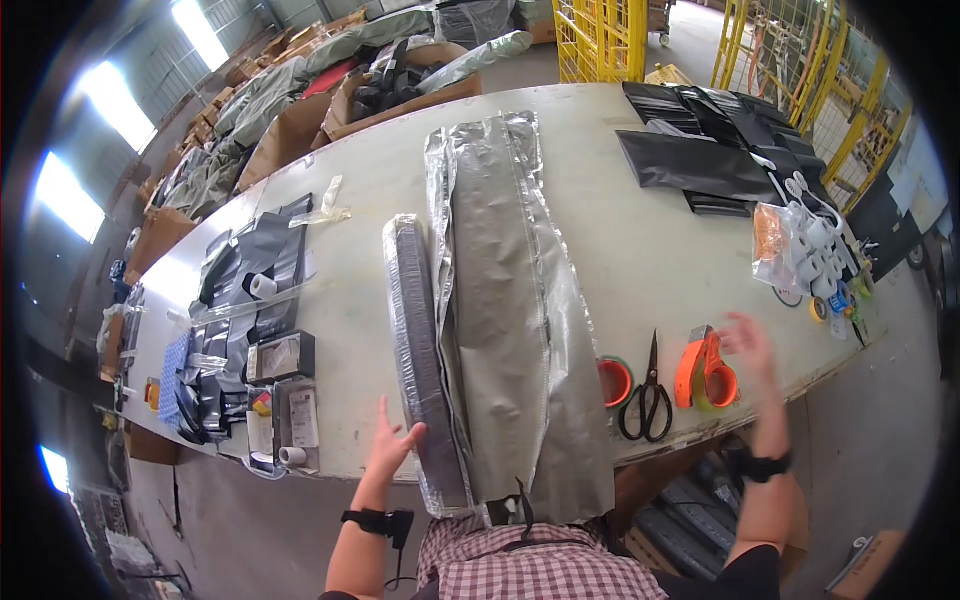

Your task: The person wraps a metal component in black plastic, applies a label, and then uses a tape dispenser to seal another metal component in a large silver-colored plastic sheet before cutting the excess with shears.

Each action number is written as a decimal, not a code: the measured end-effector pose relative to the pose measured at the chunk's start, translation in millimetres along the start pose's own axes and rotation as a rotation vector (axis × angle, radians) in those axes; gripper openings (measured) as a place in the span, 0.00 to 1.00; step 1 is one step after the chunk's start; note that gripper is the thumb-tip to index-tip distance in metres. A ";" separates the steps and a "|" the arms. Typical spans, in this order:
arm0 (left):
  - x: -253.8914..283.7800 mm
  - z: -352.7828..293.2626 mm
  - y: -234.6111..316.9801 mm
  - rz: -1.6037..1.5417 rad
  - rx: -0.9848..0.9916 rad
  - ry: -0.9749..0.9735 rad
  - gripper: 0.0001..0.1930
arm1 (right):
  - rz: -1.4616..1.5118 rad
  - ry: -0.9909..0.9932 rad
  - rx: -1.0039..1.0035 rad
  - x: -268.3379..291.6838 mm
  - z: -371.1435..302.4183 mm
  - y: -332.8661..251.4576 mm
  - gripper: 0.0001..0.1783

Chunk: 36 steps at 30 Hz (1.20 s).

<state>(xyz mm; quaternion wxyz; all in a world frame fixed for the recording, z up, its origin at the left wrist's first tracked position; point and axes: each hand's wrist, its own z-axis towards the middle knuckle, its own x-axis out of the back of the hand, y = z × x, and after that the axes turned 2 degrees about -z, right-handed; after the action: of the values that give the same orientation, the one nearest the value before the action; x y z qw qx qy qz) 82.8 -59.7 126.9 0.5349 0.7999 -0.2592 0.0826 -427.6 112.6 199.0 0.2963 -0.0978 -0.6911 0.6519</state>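
Observation:
A long, narrow bundle in shiny clear wrap (415,350) lies lengthwise in front of me on the table. My left hand (390,440) rests against its left side near the front end, thumb on the wrap and fingers apart. Just right of the bundle is a wide silver-grey plastic sheet or bag (505,300), reaching to the table's front edge. My right hand (750,345), blurred, hovers beside an orange tape dispenser (697,370) with its fingers apart and nothing visible in them. Black-handled scissors (650,402) and a red-and-green tape roll (615,382) lie left of the dispenser.
Black plastic bags (700,165) are piled at the far right, near white rolls (818,255) and small tapes. Grey-black bags (255,265) and small open boxes (282,358) sit on the left. Beyond the table (370,150) stand cardboard boxes (400,100) and yellow cage frames (600,40).

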 end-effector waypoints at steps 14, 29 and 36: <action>-35.1 124.7 1.1 -0.011 -0.522 -0.086 0.59 | -0.978 -0.251 0.027 -363.3 -69.5 35.5 0.34; -140.8 124.3 91.3 0.048 -0.395 0.016 0.52 | -0.987 -0.329 -0.067 -261.5 -0.1 63.0 0.29; -109.5 89.1 56.4 0.087 -0.497 -0.012 0.39 | -0.510 0.177 0.046 -281.0 0.0 35.1 0.36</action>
<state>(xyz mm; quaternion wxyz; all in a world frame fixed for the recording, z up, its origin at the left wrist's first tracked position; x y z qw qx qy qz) -51.7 -120.6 91.0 0.7096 0.6324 -0.3088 0.0343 -210.1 -29.4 86.1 0.5122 0.0298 -0.6500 0.5606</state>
